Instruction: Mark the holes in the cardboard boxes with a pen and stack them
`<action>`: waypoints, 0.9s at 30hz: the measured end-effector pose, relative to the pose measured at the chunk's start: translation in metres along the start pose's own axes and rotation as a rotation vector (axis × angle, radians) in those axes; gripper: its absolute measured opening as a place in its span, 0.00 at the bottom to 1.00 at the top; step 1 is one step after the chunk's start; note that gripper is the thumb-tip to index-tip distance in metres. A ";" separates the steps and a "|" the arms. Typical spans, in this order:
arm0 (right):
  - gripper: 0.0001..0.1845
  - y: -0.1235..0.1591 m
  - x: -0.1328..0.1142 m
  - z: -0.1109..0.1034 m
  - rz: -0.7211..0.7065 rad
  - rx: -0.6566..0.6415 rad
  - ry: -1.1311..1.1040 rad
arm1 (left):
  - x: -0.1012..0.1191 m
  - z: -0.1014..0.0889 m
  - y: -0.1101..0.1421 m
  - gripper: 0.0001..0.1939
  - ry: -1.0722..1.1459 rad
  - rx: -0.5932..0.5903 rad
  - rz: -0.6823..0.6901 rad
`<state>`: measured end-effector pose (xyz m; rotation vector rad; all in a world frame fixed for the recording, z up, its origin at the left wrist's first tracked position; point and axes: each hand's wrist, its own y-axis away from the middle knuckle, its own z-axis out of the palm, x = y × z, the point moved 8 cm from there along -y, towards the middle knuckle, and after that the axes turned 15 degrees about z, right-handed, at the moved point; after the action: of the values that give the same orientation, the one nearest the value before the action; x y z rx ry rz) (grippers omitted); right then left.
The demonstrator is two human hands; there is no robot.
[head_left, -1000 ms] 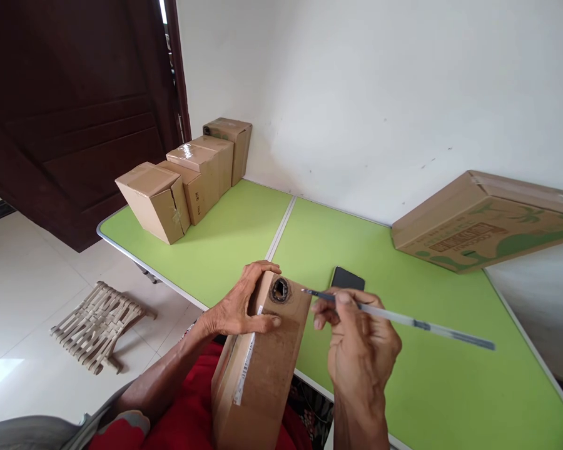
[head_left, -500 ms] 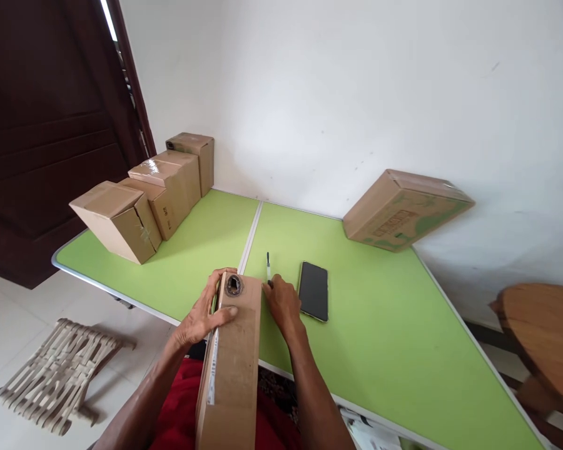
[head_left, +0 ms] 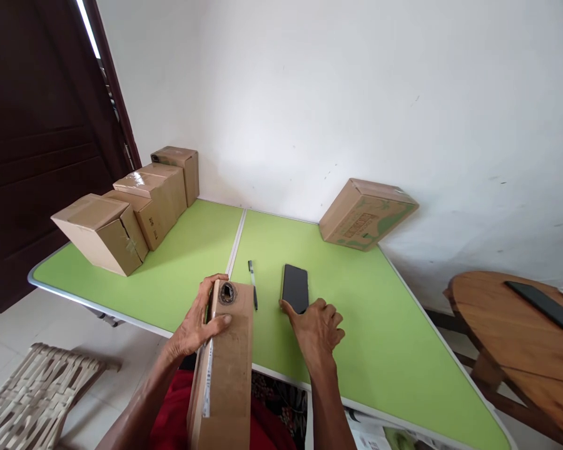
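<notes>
Cardboard box (head_left: 229, 359), its dark-ringed hole (head_left: 227, 292) already made, is at the near edge of the counter (head_left: 375, 350), grasped by the left hand (head_left: 199, 325), while the right hand (head_left: 316, 331) is loosely splayed at the phone (head_left: 295, 287), not yet lifted, and the pen (head_left: 254, 285) lies unheld.

Matt brown cardboard on this box (head_left: 229, 375), and there's glossy clear tape (head_left: 138, 180) glinting on another carton (head_left: 171, 190)! Smooth, dark glassy phone (head_left: 294, 286), see-through plastic on the pen (head_left: 253, 285), smooth green surface (head_left: 380, 344) with a metal-looking rim (head_left: 101, 307), red cloth (head_left: 172, 403) below, rough woven stool (head_left: 37, 394).
</notes>
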<state>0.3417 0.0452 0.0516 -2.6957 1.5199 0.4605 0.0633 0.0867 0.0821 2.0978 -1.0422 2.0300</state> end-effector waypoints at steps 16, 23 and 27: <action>0.26 -0.033 0.010 0.049 0.080 -0.494 -0.734 | 0.013 0.003 -0.003 0.39 -0.038 -0.010 0.062; 0.34 0.037 0.046 0.031 0.167 -0.952 -1.343 | 0.018 0.004 -0.001 0.39 0.008 0.014 0.102; 0.32 0.089 0.048 0.002 0.246 -1.197 -1.529 | 0.026 0.009 -0.005 0.40 0.030 0.006 0.160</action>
<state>0.2896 -0.0413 0.0490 -1.1636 0.9715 3.0554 0.0717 0.0749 0.1063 2.0402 -1.2381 2.1290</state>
